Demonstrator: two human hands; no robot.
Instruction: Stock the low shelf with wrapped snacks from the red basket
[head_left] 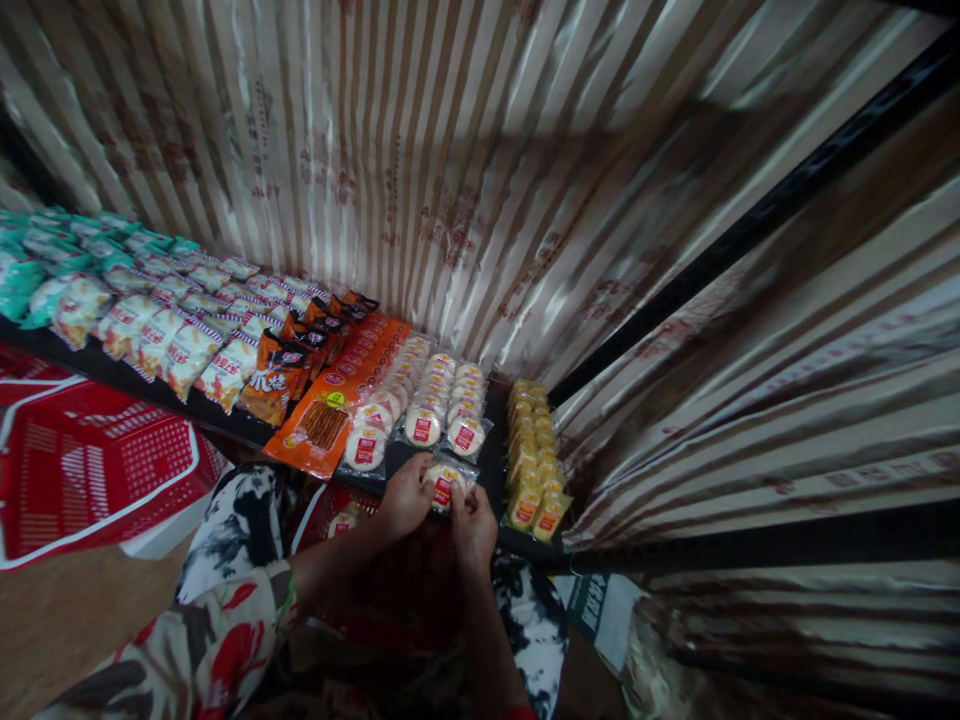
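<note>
My left hand [407,497] and my right hand [473,522] pinch a small clear packet [442,487] from its two sides. Inside it is a round, pale biscuit with a red and yellow label. The packet is at the front edge of a dark shelf [493,440]; whether it touches the shelf I cannot tell. Just behind it, overlapping rows of matching biscuit packets [423,425] lie on the shelf. To their left is a flat orange snack bag [328,420]. Yellow packets [534,450] stand in rows to the right of my hands.
White snack bags [187,350], orange-black bags [274,377] and green bags [56,245] fill the shelf's left part. A red basket [82,470] stands at lower left; another red basket [306,522] is between my knees. Striped sheeting [450,190] and a black bar [750,225] stand behind.
</note>
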